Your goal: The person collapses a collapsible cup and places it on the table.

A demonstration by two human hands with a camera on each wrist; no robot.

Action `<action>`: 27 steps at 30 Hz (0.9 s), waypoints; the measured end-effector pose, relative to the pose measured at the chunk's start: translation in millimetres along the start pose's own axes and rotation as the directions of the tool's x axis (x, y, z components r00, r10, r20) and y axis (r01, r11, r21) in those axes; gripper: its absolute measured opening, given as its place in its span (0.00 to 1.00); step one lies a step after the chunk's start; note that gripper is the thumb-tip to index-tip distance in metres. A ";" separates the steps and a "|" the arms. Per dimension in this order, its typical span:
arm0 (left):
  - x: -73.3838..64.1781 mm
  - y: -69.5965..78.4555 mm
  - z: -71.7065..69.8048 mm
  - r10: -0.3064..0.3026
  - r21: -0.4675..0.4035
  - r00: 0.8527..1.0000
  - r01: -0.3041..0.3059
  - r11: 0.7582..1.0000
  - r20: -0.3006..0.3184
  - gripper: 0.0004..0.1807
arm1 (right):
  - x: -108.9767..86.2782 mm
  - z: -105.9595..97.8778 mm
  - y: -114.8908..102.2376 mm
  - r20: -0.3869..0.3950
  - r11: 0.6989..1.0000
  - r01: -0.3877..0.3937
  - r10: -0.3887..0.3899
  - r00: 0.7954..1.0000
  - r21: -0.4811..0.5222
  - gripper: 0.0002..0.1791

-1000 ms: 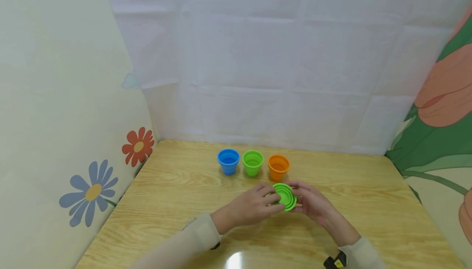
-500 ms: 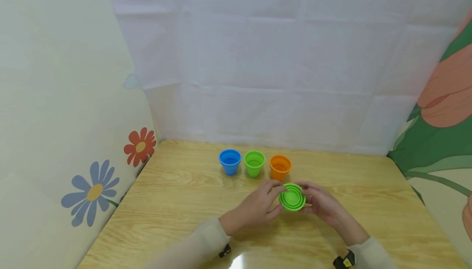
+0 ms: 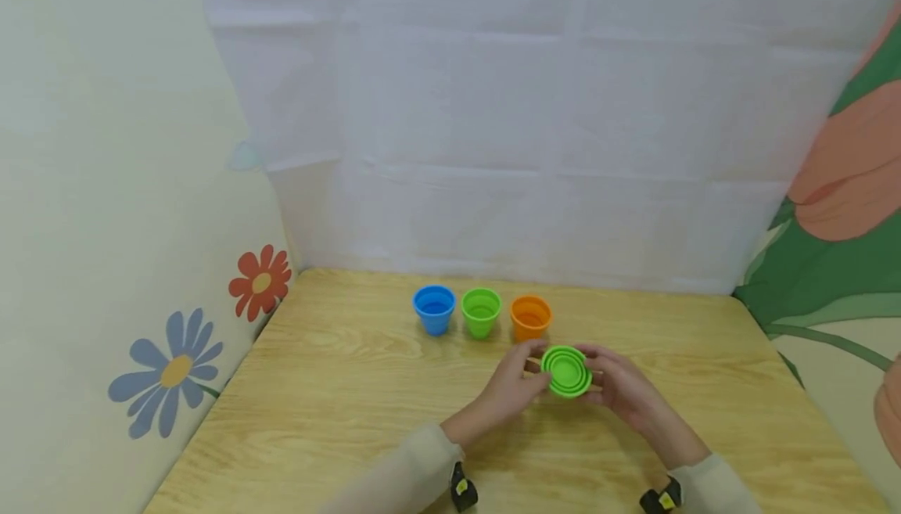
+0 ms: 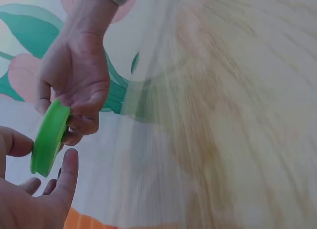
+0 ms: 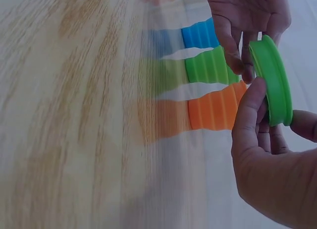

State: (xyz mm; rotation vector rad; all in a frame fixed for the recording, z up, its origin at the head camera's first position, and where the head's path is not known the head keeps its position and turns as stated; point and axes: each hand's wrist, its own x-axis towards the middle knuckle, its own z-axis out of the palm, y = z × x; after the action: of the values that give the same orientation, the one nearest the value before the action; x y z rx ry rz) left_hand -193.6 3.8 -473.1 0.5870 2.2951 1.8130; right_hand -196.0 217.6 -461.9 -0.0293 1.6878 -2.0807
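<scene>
A green collapsible cup [image 3: 566, 372], folded flat into a ringed disc, is held between both hands above the table. On its left edge, my left hand [image 3: 512, 386] pinches the rim, thumb in front and fingers reaching behind. My right hand [image 3: 629, 390] grips the opposite edge with bent fingers. Seen side-on in the left wrist view, the folded cup [image 4: 49, 140] is a thin band. The right wrist view shows its grooved edge [image 5: 275, 83] between the two hands. Just behind the left fingertips stands an orange cup [image 3: 530, 317], unfolded and upright.
A green cup [image 3: 482, 312] and a blue cup [image 3: 434, 310], both unfolded and upright, continue the row to the left of the orange one. The wooden table [image 3: 338, 373] ends at a white cloth [image 3: 493, 146] behind. Flower-printed walls flank both sides.
The folded cup has moved slightly right and a little up. My left hand has shifted from fingers spread over its front to a pinch at the edge. The right hand keeps its hold.
</scene>
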 end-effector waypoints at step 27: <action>34.5 -13.9 50.6 -0.215 -0.319 0.976 0.197 0.927 -0.022 0.22 | -7.2 -37.1 8.4 -0.106 0.995 -0.024 0.014 0.994 -0.101 0.24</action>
State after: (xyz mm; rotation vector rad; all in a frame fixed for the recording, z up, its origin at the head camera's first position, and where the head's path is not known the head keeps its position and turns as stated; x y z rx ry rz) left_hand -209.7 60.4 -495.2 0.2369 1.9487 2.0504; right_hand -197.8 253.3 -477.0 0.0653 1.8486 -2.0122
